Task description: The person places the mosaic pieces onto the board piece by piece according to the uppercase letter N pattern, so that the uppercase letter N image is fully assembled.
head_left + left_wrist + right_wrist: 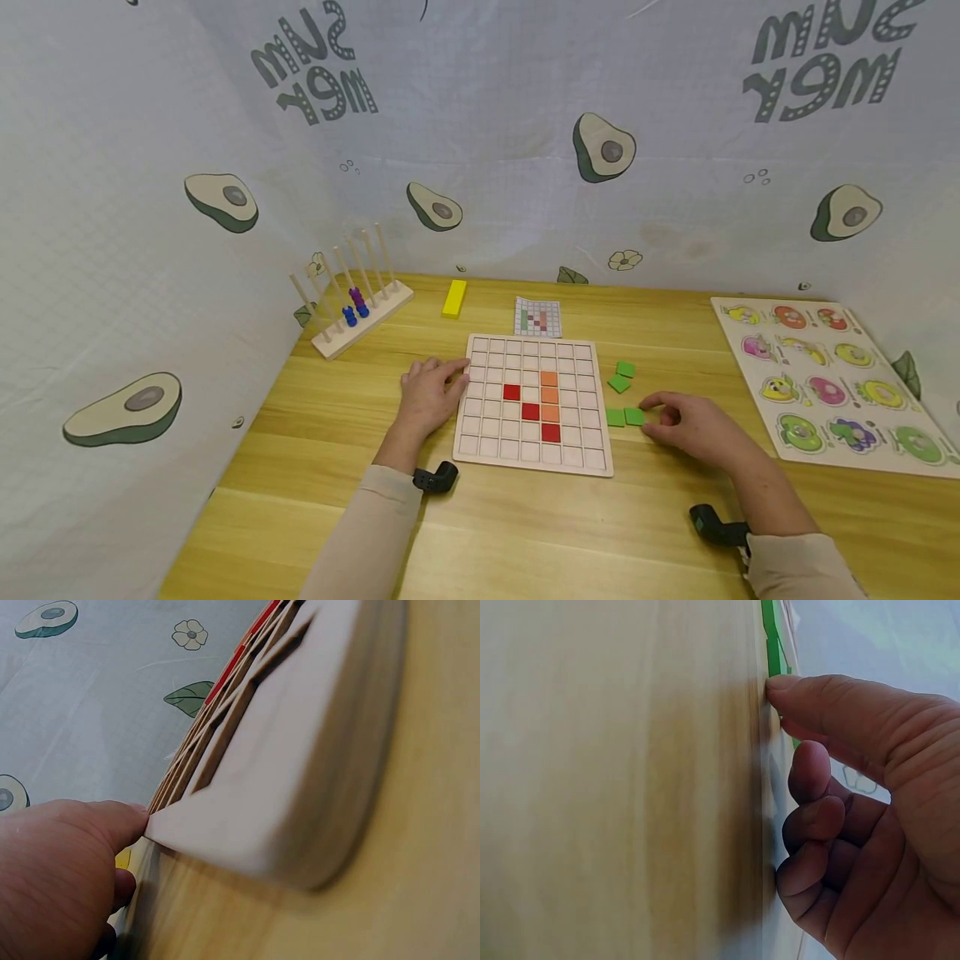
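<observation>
A pale wooden grid board (491, 429) lies on the table with red squares (530, 412) and orange squares (550, 395) set in some of its cells. The left hand (433, 396) rests at the board's left side, thumb and index finger touching its edge; the other fingers lie on the table. Right of the board are several green square tiles (618, 383). Two lie side by side near the board's edge. The right hand (693, 425) pinches the outer green tile (633, 416) between thumb and index fingertips, its other fingers curled in the right wrist view.
Behind the board lies a small pattern card (537, 318). A yellow block (453, 298) stands further left, beside a wooden peg rack (363, 321) with blue and purple beads. A fruit puzzle board (832, 375) lies at the right. Printed curtain (510, 208) encloses the table.
</observation>
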Motion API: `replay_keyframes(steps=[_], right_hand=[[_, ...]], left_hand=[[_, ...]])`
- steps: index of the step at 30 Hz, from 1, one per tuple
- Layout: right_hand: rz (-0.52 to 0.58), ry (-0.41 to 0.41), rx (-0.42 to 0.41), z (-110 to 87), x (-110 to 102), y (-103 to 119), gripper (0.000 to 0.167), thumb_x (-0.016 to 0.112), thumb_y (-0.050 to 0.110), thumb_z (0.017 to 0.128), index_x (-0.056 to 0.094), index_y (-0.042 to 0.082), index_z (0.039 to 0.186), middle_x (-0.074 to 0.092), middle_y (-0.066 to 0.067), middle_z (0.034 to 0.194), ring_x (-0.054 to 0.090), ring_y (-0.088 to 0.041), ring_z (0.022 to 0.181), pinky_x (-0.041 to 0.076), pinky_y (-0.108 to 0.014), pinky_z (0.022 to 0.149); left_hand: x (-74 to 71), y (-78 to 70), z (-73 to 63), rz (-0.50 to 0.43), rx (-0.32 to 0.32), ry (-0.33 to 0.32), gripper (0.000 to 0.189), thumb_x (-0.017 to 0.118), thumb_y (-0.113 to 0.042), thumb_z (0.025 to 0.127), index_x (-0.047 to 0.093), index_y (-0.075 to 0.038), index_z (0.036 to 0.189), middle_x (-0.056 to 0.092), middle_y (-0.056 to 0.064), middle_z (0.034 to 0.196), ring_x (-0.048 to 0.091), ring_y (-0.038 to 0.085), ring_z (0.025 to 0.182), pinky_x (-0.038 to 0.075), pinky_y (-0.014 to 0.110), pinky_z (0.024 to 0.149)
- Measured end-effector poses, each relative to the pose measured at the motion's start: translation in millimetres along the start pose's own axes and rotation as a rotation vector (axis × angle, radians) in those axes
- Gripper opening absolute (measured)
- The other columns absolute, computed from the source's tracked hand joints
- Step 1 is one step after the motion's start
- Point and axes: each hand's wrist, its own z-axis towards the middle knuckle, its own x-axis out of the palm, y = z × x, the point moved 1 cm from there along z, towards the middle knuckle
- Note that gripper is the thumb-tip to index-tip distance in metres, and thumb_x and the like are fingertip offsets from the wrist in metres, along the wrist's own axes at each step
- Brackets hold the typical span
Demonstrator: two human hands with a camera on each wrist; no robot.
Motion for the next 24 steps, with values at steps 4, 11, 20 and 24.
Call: replay_keyframes(steps=[4,11,20,24], right_hand=[[-0.006,-0.001,-0.003,0.6,0.1,0.4,0.031,0.071,0.026,0.096,0.067,0.008,0.120,0.054,-0.001,0.083,0.046,-0.016,0.070,0.035,-0.028,0.059],[-0.006,0.008,-0.007,2.8,1.7,-0.6,0.028,0.072,0.024,0.095,0.067,0.008,0.117,0.054,-0.001,0.082,0.047,-0.016,0.070,0.035,-0.028,0.060],[-0.021,-0.004,-0.026,2.4,0.7,2.4,0.027,0.071,0.025,0.095,0.067,0.010,0.116,0.054,0.000,0.081,0.047,-0.014,0.069,0.036,-0.027,0.059],[-0.019,-0.009,-0.027,1.4,-1.5,6.3,0.029,0.071,0.027,0.095,0.066,0.010,0.118,0.054,-0.001,0.082,0.047,-0.014,0.069,0.036,-0.027,0.058]], left_hand=[[-0.7,-0.7,-0.2,0.001,0.004,0.001,0.035,0.061,-0.039,0.102,0.068,-0.030,0.135,0.063,0.001,0.099,0.046,0.020,0.090,0.030,0.036,0.078],[-1.6,-1.5,-0.9,-0.012,0.005,0.002,0.035,0.061,-0.038,0.102,0.068,-0.029,0.135,0.063,0.001,0.098,0.045,0.020,0.089,0.030,0.036,0.078],[-0.5,-1.0,-0.3,-0.012,0.009,-0.010,0.034,0.061,-0.037,0.102,0.069,-0.029,0.134,0.064,0.001,0.098,0.045,0.020,0.088,0.029,0.036,0.078],[-0.6,-1.1,-0.4,-0.015,0.009,-0.011,0.034,0.061,-0.038,0.102,0.069,-0.029,0.134,0.064,0.001,0.098,0.044,0.020,0.088,0.029,0.036,0.078]])
